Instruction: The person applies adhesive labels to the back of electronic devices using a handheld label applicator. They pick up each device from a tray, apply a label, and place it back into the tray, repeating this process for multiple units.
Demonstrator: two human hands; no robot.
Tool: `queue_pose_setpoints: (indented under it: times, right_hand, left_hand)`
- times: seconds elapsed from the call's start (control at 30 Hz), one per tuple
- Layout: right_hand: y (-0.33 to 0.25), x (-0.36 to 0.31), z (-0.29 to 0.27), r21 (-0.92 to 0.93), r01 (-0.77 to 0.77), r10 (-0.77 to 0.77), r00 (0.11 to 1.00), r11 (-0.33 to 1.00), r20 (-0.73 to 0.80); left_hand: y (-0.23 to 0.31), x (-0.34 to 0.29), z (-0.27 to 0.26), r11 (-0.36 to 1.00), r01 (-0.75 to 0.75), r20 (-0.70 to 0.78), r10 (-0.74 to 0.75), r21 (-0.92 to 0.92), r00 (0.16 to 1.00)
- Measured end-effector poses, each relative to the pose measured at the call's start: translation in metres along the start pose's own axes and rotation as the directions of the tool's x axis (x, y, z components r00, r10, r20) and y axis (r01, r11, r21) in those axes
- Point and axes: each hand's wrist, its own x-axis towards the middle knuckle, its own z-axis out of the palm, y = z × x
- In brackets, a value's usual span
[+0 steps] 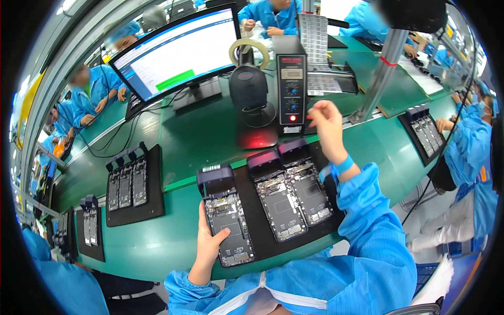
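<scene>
Far L, co-workers in blue (97,94) are seated along the bench (205,131); near L, a small black mat (96,253) w/ two opened phones (90,228) is seen, then a bigger mat (131,214) w/ three phones (125,184) laid side by side; behind these a monitor (176,52) is set, tilted in view, green bar shown on screen

Near ctr, the held phone (228,223), innards bared & dark block at its far end, is gripped at its L edge by the left hand (210,244): thumb is laid across its face, other fingers mostly hidden under/along the edge; it's placed at the L end of a long black mat (253,210)

To its R on the same mat, two more phones (294,202) are laid almost touching; beyond them a scanner (248,89) is propped on a stand, red glow cast on its base, tape roll (248,42) behind; next R, a black box (292,86) w/ two blue knobs & lit red lamp

Right hand (326,128) is raised just beside the box, fingers curled, thumb brought near index; whether anything's pinched can't be told

Far R, another mat w/ phones (426,131) is placed by a co-worker (470,142)
</scene>
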Motion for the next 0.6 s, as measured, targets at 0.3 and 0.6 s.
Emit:
queue_pose_setpoints:
  times: [0.3,0.6]
  right_hand:
    - [0.021,0.055,-0.049,-0.325,-0.081,0.035,0.989,0.942,-0.144]
    - [0.017,0.053,-0.039,0.113,-0.273,0.288,0.947,0.955,-0.144]
  left_hand:
    - [0.001,-0.006,0.021,0.313,-0.153,0.021,0.388,0.937,0.921]
    - [-0.011,0.024,0.08,0.921,0.362,0.031,-0.362,-0.143,0.932]
